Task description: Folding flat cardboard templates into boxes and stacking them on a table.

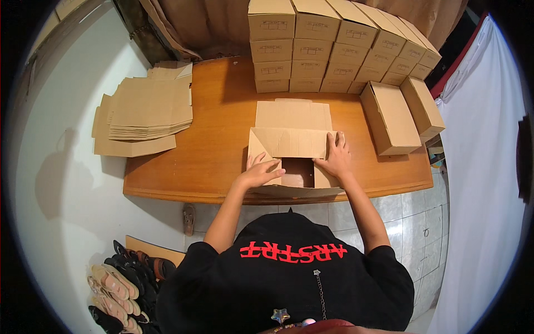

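A partly folded brown cardboard box (pixel 295 142) lies near the table's front edge, its long lid panel (pixel 293 115) stretching away from me. Between its folded-in side flaps is a rectangular gap showing a brown surface inside. My left hand (pixel 258 171) rests on the left side flap, fingers apart and thumb pointing toward the gap. On the right side flap lies my right hand (pixel 336 158), fingers stretched toward the far right corner and thumb at the gap's edge. Both hands are open against the cardboard.
A wooden table (pixel 222 111) holds a pile of flat cardboard sheets (pixel 147 106) at left. Closed boxes (pixel 314 50) are stacked at the back, and two more boxes (pixel 392 117) stand at right. Sandals (pixel 119 284) lie on the floor at lower left; a white curtain (pixel 478 139) hangs right.
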### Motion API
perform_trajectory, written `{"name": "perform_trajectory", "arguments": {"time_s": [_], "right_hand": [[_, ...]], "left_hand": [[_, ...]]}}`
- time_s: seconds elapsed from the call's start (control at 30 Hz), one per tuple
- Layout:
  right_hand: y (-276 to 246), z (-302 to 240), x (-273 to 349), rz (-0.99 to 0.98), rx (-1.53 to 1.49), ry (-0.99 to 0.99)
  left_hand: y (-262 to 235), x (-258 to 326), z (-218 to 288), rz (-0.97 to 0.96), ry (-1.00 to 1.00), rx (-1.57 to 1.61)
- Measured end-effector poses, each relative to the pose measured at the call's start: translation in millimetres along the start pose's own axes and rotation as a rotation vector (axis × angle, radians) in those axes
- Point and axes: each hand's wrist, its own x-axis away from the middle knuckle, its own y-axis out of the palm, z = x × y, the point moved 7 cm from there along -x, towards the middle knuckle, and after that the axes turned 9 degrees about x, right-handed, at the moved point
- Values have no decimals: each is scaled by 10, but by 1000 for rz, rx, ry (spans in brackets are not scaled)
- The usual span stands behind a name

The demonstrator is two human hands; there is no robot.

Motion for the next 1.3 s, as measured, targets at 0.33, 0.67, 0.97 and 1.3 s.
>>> {"name": "perform_trajectory", "arguments": {"time_s": [0.33,0.67,0.97,1.3], "right_hand": [[70,225,-99,52,-386,14],[39,171,-45,58,-278,-14],[-13,15,26,60,-10,8],[-33,191,-26,220,-290,5]], "left_hand": [[-310,178,81,269,373,388],[-382,83,-95,825,-78,172],[-292,40,8,773,-115,-16],[-394,83,-327,842,-3,400]]}}
